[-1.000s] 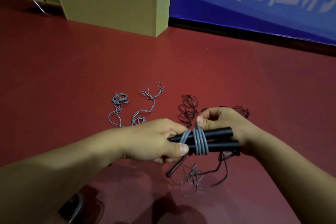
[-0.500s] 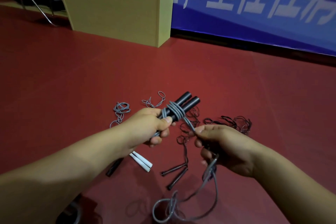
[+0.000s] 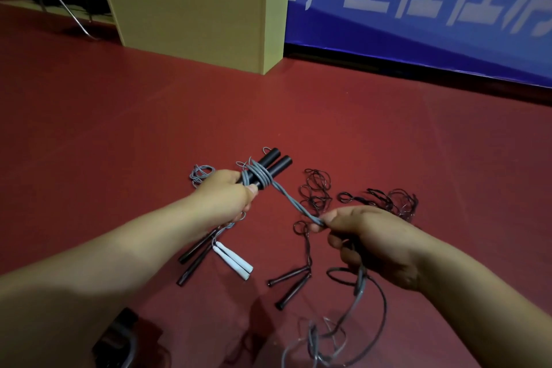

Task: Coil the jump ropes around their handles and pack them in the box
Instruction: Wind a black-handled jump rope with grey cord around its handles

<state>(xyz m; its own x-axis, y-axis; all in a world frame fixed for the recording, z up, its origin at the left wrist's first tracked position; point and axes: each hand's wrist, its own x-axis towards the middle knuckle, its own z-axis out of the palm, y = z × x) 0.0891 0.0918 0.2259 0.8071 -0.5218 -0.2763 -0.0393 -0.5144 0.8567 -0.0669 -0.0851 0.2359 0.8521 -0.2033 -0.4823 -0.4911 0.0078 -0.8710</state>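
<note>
Since half a second back we've barely shifted: our right hand [image 3: 370, 240] slid a touch away from the left, drawing the grey rope [image 3: 294, 203] straighter.

Head view: our left hand [image 3: 230, 194] is closed around the paired black handles [image 3: 270, 166], which carry a few grey turns just past the thumb. Our right hand pinches the doubled rope, and its slack hangs below that hand in loose loops.

So coil one looks early on. Several more ropes, black handled [image 3: 291, 282] and white handled [image 3: 234, 260], lie uncoiled on the floor [image 3: 388, 143] between and under our hands. Well beyond our left hand stands what may be the box [image 3: 194, 3]. Nothing's packed yet.
</note>
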